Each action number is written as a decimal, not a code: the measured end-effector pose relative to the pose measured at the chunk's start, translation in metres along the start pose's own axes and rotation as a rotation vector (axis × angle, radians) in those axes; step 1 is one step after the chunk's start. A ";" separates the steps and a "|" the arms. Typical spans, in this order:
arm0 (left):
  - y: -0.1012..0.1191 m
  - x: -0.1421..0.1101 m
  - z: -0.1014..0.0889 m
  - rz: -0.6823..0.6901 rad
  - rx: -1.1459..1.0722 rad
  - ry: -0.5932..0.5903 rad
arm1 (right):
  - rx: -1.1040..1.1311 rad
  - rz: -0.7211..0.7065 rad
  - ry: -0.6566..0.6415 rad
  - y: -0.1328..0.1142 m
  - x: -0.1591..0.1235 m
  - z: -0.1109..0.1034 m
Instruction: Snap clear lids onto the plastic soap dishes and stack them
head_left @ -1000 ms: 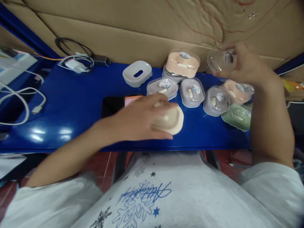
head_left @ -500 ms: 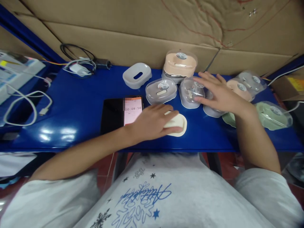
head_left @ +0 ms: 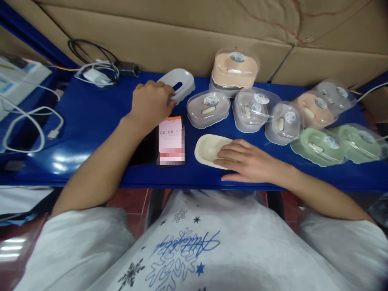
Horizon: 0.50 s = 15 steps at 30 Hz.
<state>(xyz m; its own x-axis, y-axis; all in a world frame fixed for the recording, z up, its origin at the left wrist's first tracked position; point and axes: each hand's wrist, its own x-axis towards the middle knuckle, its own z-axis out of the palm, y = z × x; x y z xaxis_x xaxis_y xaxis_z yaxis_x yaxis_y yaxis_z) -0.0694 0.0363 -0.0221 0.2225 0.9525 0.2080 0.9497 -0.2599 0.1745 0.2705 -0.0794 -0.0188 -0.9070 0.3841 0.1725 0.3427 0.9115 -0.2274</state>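
With curled fingers, my left hand (head_left: pixel 153 103) grips the near left edge of a pale grey soap dish (head_left: pixel 186 87) that has a dark oval slot. A cream oval soap dish tray (head_left: pixel 207 151) lies near the front of the blue table. Over its right end rests my right hand (head_left: pixel 245 161), fingers stretched across the tray and thumb apart, just in front of the near rim. The hand hides that end of the tray. Between the hands is a phone (head_left: pixel 171 141) showing a running timer, beside a black panel (head_left: pixel 144 149) partly under my left wrist.
Several clear-lidded soap boxes stand behind and right: a peach one (head_left: pixel 235 68) stacked at the back, grey ones (head_left: pixel 209 109), and green ones (head_left: pixel 323 147). Coiled cables with a white charger (head_left: pixel 98 76) lie back left. A white cable (head_left: pixel 33 149) loops at left. Cardboard (head_left: pixel 169 36) walls the back.
My left hand has left the cream tray and moved back left to the grey dish. My right hand has come from above the lidded boxes down onto the cream tray. The lidded piece over it is gone.
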 end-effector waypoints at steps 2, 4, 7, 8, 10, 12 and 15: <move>0.000 -0.002 -0.007 -0.036 -0.012 0.021 | 0.021 0.008 -0.007 0.002 0.000 0.002; 0.004 -0.007 -0.018 -0.032 -0.008 0.061 | 0.030 0.048 0.003 0.003 -0.002 -0.003; 0.017 -0.024 -0.040 0.044 -0.051 0.176 | -0.050 0.169 0.121 0.007 -0.009 -0.014; 0.023 -0.031 -0.047 0.092 -0.078 0.229 | -0.095 0.210 0.197 0.010 -0.013 -0.018; 0.036 -0.044 -0.057 0.250 -0.149 0.354 | -0.185 0.269 0.359 0.015 -0.020 -0.024; 0.048 -0.057 -0.061 0.517 -0.222 0.351 | -0.258 0.265 0.484 0.019 -0.024 -0.030; 0.063 -0.070 -0.057 0.856 -0.234 0.211 | -0.341 0.080 0.569 0.018 -0.024 -0.037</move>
<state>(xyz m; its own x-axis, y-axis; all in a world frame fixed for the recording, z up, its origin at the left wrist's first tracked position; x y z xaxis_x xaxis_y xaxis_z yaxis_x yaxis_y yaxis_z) -0.0382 -0.0560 0.0295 0.7638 0.3763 0.5244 0.4045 -0.9122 0.0655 0.3073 -0.0665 0.0080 -0.6370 0.3851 0.6677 0.5465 0.8366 0.0389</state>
